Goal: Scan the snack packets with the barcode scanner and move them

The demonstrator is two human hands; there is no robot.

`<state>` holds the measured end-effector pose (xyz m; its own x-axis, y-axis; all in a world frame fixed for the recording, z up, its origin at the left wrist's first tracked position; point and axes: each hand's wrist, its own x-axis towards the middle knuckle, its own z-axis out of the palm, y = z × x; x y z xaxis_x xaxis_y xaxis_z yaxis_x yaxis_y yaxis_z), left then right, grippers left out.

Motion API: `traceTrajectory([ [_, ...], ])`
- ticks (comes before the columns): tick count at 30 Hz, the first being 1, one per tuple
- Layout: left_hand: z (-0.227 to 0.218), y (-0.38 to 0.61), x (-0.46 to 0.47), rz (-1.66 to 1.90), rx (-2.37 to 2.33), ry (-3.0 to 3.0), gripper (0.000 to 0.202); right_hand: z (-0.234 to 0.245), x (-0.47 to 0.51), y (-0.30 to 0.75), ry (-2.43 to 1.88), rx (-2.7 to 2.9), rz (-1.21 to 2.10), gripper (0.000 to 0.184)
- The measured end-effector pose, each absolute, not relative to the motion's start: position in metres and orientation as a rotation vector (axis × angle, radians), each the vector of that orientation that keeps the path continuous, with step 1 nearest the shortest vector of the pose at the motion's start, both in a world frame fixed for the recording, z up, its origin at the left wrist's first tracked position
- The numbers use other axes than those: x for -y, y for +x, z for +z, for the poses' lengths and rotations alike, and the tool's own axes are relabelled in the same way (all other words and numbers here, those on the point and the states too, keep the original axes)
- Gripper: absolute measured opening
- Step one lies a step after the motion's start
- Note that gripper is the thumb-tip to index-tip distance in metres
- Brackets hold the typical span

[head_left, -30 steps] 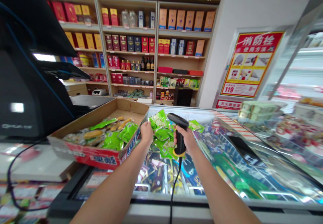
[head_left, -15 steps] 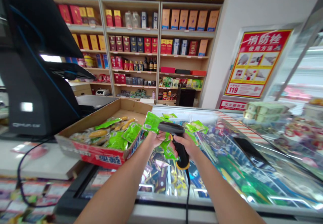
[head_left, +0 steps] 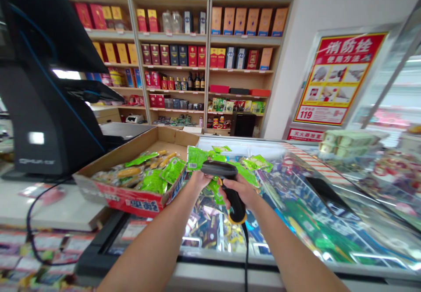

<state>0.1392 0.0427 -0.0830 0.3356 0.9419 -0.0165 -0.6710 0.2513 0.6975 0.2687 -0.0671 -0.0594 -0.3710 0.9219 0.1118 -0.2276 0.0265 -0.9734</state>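
My right hand (head_left: 245,190) is wrapped round the grip of a black and yellow barcode scanner (head_left: 219,168), whose cord hangs down towards me. Just left of it, my left hand (head_left: 199,179) pinches a green plastic snack packet (head_left: 194,158) with a barcode label at its lower left corner. The scanner's head covers part of the left fingers. More green packets (head_left: 247,174) lie behind and below the hands on the glass top. An open cardboard box (head_left: 131,204) on the left holds several green packets and some clear-wrapped yellowish snacks.
A black checkout terminal (head_left: 49,121) stands at the left. The glass-topped chest (head_left: 210,248) under my hands shows packaged goods inside. A black phone (head_left: 329,193) lies on its right side, with egg cartons (head_left: 350,143) beyond. Shelves of boxed bottles (head_left: 208,59) line the back.
The scanner's head has shifted slightly left and now covers more of my left fingers. Both hands keep their holds, and the green packet has moved slightly left.
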Motion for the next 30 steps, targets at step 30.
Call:
traceTrajectory([
  [30,0.001,-0.018,-0.015,2.268,-0.81,0.377,0.023,-0.041,0.057,0.181,-0.746,1.49,1.484,0.034],
])
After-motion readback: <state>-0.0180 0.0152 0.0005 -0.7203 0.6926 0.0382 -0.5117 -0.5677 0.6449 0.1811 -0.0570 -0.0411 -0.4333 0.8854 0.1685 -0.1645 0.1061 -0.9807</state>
